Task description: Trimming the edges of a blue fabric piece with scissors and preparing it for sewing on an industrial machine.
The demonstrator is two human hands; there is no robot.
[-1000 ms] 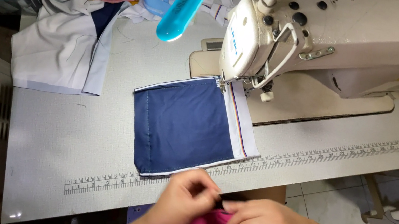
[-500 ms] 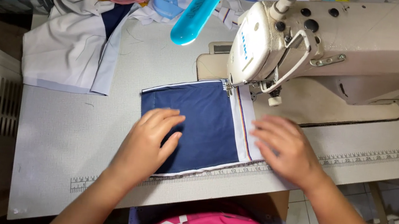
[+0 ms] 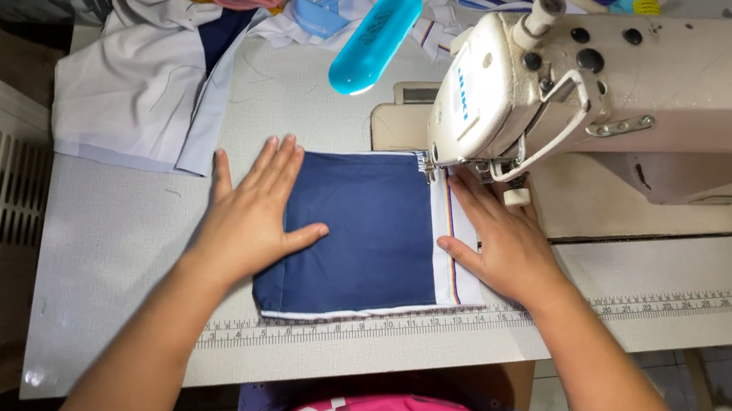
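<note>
The navy cloth (image 3: pixel 367 234) lies flat on the counter (image 3: pixel 126 240), with its white striped edge (image 3: pixel 454 255) turned to the sewing machine (image 3: pixel 626 89). Its far right corner sits at the needle foot (image 3: pixel 432 165). The left hand (image 3: pixel 252 214) lies flat and open on the left edge of the cloth, fingers spread, thumb pointing into the navy field. The right hand (image 3: pixel 502 242) also lies flat and open, on the striped edge just in front of the foot, fingers pointing up to the needle. Neither hand pinches anything; both only press down.

To do this step well, I think the cloth should stay smooth between the two hands, without a fold or bubble. The left hand can hold it lightly taut, and the right hand can keep the striped edge straight with the foot. The near edge runs along the ruler (image 3: pixel 368 333) printed on the counter, which helps to check the line. The right fingertips are near the needle, so it is wise to keep them beside the foot and not under it.

A blue lamp (image 3: pixel 374 37) hangs over the counter. A pale shirt (image 3: pixel 141 91) lies at the far left, well apart from the cloth.
</note>
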